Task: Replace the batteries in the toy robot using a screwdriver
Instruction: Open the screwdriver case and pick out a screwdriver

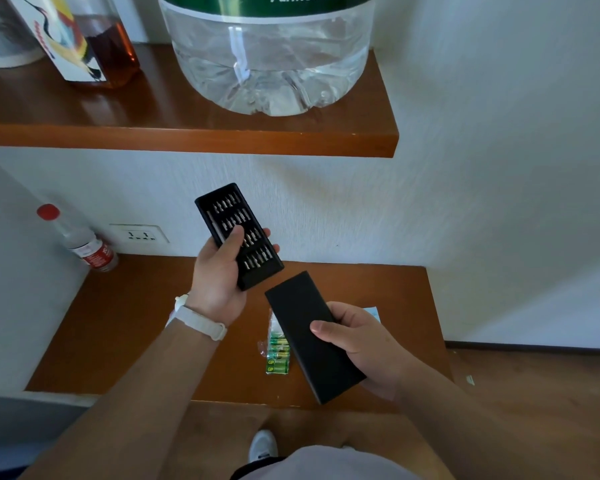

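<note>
My left hand (pixel 219 271) grips a black tray of screwdriver bits (pixel 250 251), thumb on top, with rows of silver bits showing. My right hand (pixel 357 344) holds the tray's black sleeve cover (pixel 305 327) lower and to the right, thumb pressed on its top face. The two black parts are apart. Under the cover, a pack of green batteries (pixel 277 355) in clear wrap lies on the low wooden shelf (pixel 136 323). A corner of pale blue paper (pixel 373 311) peeks out behind my right hand. No toy robot is in view.
A clear bottle with a red cap (pixel 80 240) stands at the back left of the low shelf, near a wall socket (pixel 139 234). Above, a wooden shelf (pixel 187 136) carries a large water jug (pixel 271 53), an amber bottle (pixel 118 39) and a carton (pixel 59 36).
</note>
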Motion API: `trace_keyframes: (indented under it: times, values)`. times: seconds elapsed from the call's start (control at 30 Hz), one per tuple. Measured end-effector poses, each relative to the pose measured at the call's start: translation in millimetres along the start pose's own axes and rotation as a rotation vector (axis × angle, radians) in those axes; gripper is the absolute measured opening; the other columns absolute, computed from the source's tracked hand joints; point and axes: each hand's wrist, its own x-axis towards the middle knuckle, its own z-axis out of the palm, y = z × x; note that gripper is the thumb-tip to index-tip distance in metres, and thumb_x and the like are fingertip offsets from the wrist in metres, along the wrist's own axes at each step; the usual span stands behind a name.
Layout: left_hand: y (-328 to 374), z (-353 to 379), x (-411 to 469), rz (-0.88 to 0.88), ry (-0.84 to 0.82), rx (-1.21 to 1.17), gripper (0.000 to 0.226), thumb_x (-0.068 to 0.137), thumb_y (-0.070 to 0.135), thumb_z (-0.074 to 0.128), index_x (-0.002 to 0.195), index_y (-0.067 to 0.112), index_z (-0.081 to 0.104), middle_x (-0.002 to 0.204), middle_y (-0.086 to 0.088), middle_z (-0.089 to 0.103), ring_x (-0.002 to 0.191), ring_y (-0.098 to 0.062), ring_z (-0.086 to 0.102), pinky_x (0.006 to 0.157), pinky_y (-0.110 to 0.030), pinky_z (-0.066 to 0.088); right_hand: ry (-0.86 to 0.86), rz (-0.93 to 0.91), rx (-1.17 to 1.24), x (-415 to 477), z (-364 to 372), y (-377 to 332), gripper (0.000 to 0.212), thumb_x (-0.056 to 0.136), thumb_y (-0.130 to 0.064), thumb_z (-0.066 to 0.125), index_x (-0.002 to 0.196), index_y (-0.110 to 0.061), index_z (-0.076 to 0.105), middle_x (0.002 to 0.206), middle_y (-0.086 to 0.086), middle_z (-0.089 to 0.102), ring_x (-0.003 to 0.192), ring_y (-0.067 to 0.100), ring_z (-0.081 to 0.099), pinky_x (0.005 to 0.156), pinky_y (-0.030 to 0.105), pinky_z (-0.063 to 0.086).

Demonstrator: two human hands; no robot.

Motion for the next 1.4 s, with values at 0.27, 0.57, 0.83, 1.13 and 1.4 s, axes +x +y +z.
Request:
trace_keyframes:
  times: [0.27,0.57,0.83,1.13,1.4]
  values:
    - [-38.1,-21.1,-13.0,-0.141,-0.007,0.040,0.022,0.104,0.020,0.048,0.123,0.016,0.058,0.102,-0.014,0.074,0.089,-0.030,0.072,0.079,-0.044,0.060,0.172,0.054,-0.197,18.0,-18.7,24.5,0.015,0.096,-0.026,0.059,0.107,-0.017,0.064,0.097,0.004,0.071,0.091,0.021,0.070,0.082,0.037,0.058]
    - [-112.0,-65.2,-17.1,-0.412,0.050,0.256,0.026,0.101,0.017,0.055,0.124,0.008,0.058,0.092,-0.012,0.076,0.078,-0.028,0.073,0.065,-0.042,0.060,0.406,0.265,-0.365,72.4,-57.2,115.8,0.009,0.093,-0.023,0.058,0.091,-0.015,0.062,0.089,0.007,0.065,0.084,0.024,0.063,0.066,0.031,0.047]
    - [-140.5,-92.2,-10.7,-0.540,0.103,0.318,0.024,0.099,0.019,0.059,0.122,0.013,0.062,0.112,-0.019,0.073,0.096,-0.034,0.072,0.081,-0.052,0.060,0.491,0.270,-0.437,116.3,-69.1,149.0,0.007,0.094,-0.020,0.058,0.091,-0.014,0.057,0.084,0.007,0.061,0.074,0.019,0.058,0.058,0.027,0.043]
    - [-139.5,-95.1,-5.4,-0.611,0.007,0.332,0.025,0.098,0.020,0.059,0.122,0.014,0.061,0.116,-0.022,0.070,0.096,-0.034,0.069,0.080,-0.052,0.060,0.541,0.240,-1.057,132.4,-70.6,163.6,0.035,0.093,-0.048,0.054,0.101,-0.016,0.041,0.081,0.001,0.055,0.076,0.023,0.061,0.059,0.032,0.046]
    - [-121.3,-79.1,-7.6,-0.599,-0.124,0.279,0.029,0.097,0.018,0.060,0.124,0.011,0.060,0.103,-0.018,0.071,0.089,-0.032,0.070,0.074,-0.046,0.059,0.582,0.192,-1.375,124.8,-60.9,162.1,0.039,0.093,-0.055,0.047,0.103,-0.017,0.044,0.095,0.001,0.057,0.086,0.023,0.063,0.061,0.032,0.043]
